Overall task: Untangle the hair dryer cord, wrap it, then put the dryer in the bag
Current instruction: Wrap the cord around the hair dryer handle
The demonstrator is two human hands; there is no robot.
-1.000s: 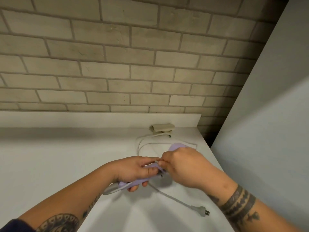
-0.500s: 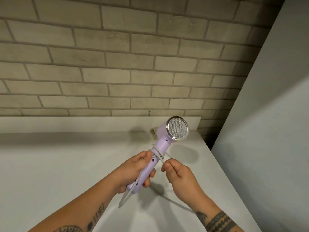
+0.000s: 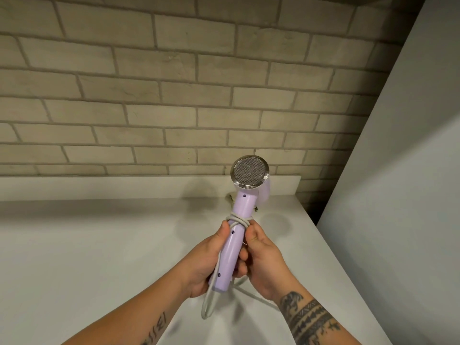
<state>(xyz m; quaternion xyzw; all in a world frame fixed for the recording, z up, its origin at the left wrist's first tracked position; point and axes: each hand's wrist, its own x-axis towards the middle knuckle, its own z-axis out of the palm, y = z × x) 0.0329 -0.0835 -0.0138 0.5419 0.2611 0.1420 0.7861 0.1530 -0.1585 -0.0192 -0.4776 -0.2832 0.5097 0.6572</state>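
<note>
I hold a lilac hair dryer (image 3: 239,207) upright above the white counter, its round silver mesh end (image 3: 249,172) facing me. My left hand (image 3: 207,257) grips the handle from the left. My right hand (image 3: 261,260) is closed on the handle's right side, thumb and fingers at the white cord (image 3: 237,219), which is looped around the handle just above both thumbs. More cord runs down under my left hand, forms a loop (image 3: 207,305) below the handle and trails off behind my right wrist. The plug and a bag are not in view.
The white counter (image 3: 99,245) has a low raised ledge along the brick wall (image 3: 174,95). A small beige object (image 3: 230,198) lies on the counter behind the dryer, mostly hidden. A grey panel (image 3: 398,220) rises past the counter's right edge.
The dryer has gone from lying low in both hands to standing upright, closer to me. My right hand has moved in against the handle, and the cord loops sit tighter around it.
</note>
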